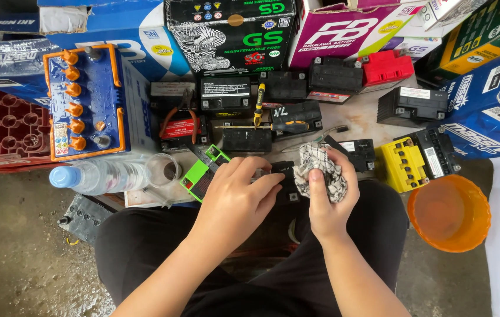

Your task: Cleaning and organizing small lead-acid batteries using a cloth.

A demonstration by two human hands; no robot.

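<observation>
From the head camera, looking straight down at a lap in black trousers, the left hand [235,196] lies palm-down with fingers curled over a small black box-shaped battery [285,182] resting at the knees, steadying it; most of that battery is covered by the two hands, so its top is hard to make out. The right hand [329,199] is closed round a crumpled black-and-white patterned cloth [319,170], pressing it against the battery's right end. Just left of the left hand lies a bright green flat battery [200,176], tilted, partly under the wrist. As for containers — a round orange plastic bowl [449,212] sits on the floor to the right and looks bare inside; a clear plastic water bottle with a blue cap [94,175] lies on its side to the left, its fill level unclear, with a small clear cup [163,169] at its mouth end. Beyond the hands a yellow-handled screwdriver [273,125] lies across a row of black batteries, and a yellow battery [401,164] sits near the bowl. A large blue battery with orange caps [85,103] stands further left. Printed cardboard boxes [232,29] along the top edge are cut off by the frame — their contents cannot be seen.
</observation>
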